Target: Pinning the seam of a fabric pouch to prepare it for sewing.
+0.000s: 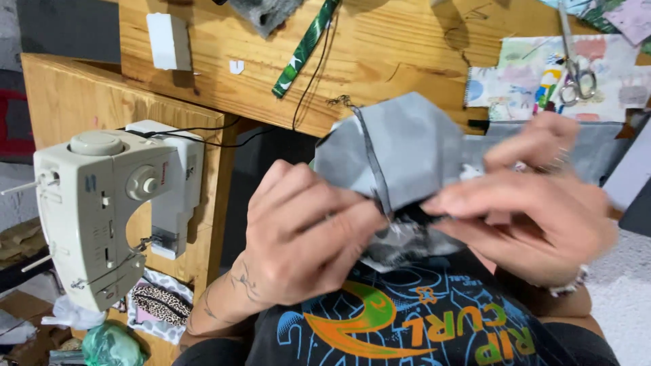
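A small grey fabric piece (407,146) with a dark seam down its middle is held up in front of my chest. My left hand (298,237) pinches its lower left edge, fingers closed on the cloth. My right hand (536,203) grips the right side, fingertips meeting the left hand's near the seam. A patterned grey-and-white layer (400,247) hangs below the grip. Both hands are slightly blurred.
A cream sewing machine (112,203) stands on a wooden table (61,102) at the left. On a second wooden surface (393,47) behind lie scissors (576,74) on printed fabric (536,81), a green patterned strap (305,47), a white box (169,41) and a black cord (312,74).
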